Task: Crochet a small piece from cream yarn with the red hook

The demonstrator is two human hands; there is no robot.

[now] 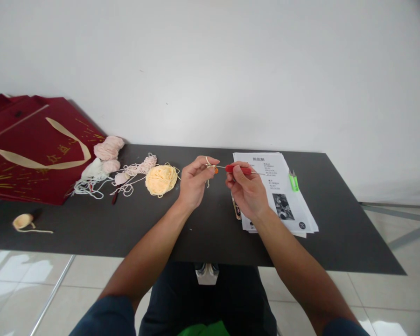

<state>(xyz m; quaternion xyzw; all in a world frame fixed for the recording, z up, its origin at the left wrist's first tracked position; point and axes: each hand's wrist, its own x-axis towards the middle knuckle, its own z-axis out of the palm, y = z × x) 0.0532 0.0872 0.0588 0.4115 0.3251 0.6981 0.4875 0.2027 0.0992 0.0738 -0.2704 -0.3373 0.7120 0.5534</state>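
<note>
My right hand (247,191) is closed around the red grip of a crochet hook (234,169), whose metal shaft points left toward my other hand. Thumb and fingers of my left hand (196,181) pinch pale yellow yarn (208,164) at the hook's tip, with a strand looped over a finger. A small orange piece (216,171) shows beside the fingertips, and a short yarn tail hangs below. What stitches lie between the fingers is too small to make out. A ball of yellow yarn (161,180) rests on the table left of my left hand.
Printed sheets (266,186) lie under and beyond my right hand, with green thread snips (293,181) on them. At left are pink yarn (109,148), white yarn (93,175), a small crocheted cream piece (23,221) and a red gift bag (31,149). A wall stands behind the dark table (210,247).
</note>
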